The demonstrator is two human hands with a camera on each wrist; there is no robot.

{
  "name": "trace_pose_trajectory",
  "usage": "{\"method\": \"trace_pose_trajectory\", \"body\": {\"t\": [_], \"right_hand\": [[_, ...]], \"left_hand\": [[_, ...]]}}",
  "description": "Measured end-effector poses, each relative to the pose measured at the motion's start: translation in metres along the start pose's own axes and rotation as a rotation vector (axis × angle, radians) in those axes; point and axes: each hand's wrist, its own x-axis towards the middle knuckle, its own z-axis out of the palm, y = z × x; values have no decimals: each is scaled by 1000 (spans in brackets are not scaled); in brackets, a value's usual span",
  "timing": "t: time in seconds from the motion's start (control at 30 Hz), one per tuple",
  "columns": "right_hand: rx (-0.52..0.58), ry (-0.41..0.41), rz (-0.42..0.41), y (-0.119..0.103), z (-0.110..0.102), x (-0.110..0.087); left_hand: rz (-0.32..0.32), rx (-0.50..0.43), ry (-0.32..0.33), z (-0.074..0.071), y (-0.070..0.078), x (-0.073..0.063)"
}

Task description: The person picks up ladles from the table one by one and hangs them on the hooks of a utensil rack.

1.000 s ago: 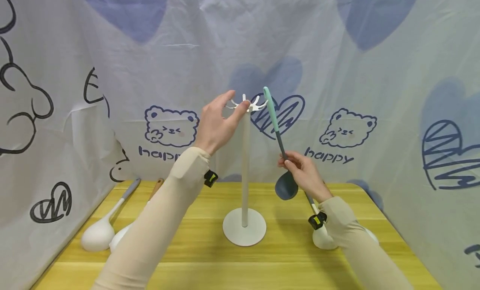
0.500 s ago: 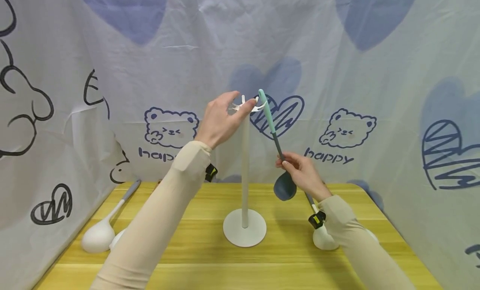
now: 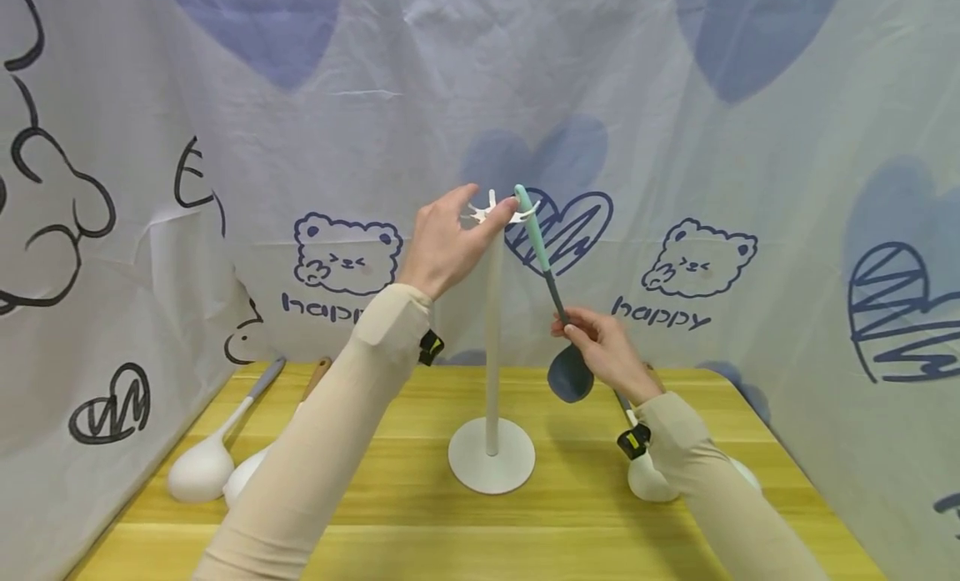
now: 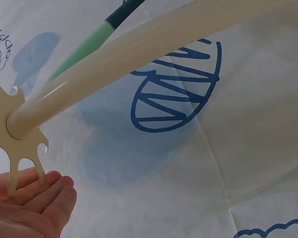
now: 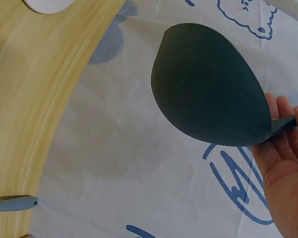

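Observation:
My right hand (image 3: 611, 352) pinches a ladle (image 3: 536, 239) by its dark shaft just above the bowl. Its mint-green handle points up and leans against the hooks of a white utensil stand (image 3: 492, 339). Whether a hook passes through the handle's hole cannot be made out. In the right wrist view the dark ladle bowl (image 5: 211, 89) faces the camera. My left hand (image 3: 450, 243) is at the stand's hooked top, fingers and thumb spread around it, the thumb close to the handle tip. The left wrist view shows relaxed fingers (image 4: 49, 198) beside the hooks (image 4: 27, 171).
White ladles (image 3: 201, 471) lie at the left of the wooden table (image 3: 420, 523), one partly behind my left sleeve. More white utensils (image 3: 649, 479) lie at the right, partly covered by my right arm. A patterned cloth (image 3: 480, 64) hangs behind and at the sides.
The ladle's handle has moved slightly left and down, in against the hooks. My left hand has shifted a little right over the stand's top. My right hand keeps its grip.

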Motion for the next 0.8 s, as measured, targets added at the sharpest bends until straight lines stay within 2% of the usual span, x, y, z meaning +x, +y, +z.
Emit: {"method": "trace_pose_trajectory", "body": {"t": [0.23, 0.47, 0.8], "right_hand": [[-13, -7, -5, 4, 2, 2], [-8, 16, 8, 9, 9, 12], [-23, 52, -22, 14, 18, 18]], "left_hand": [[-4, -8, -7, -2, 1, 0], [-10, 1, -6, -3, 0, 0], [1, 0, -7, -2, 1, -1]]}}
